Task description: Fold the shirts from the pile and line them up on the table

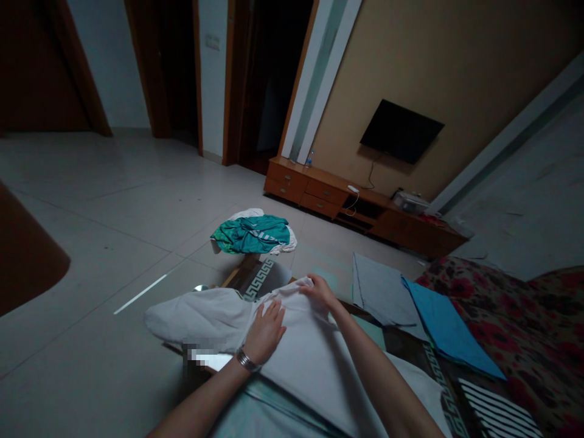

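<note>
A white garment (pixel 305 350) lies spread over the table, with one part, perhaps a sleeve or hood, reaching off to the left. My left hand (pixel 267 331), a metal watch at its wrist, rests flat on the cloth with fingers stretched out. At the garment's far edge, my right hand (pixel 319 292) pinches the fabric and lifts it slightly. Pale green cloth (pixel 260 404) shows underneath at the near side.
Beyond the table, a teal garment (pixel 255 234) lies heaped with white cloth. To the right are a folded grey cloth (pixel 383 289), a folded blue cloth (pixel 449 325) and a striped cloth (pixel 497 404), beside a floral sofa (pixel 483 304). A TV cabinet (pixel 326 191) stands against the wall.
</note>
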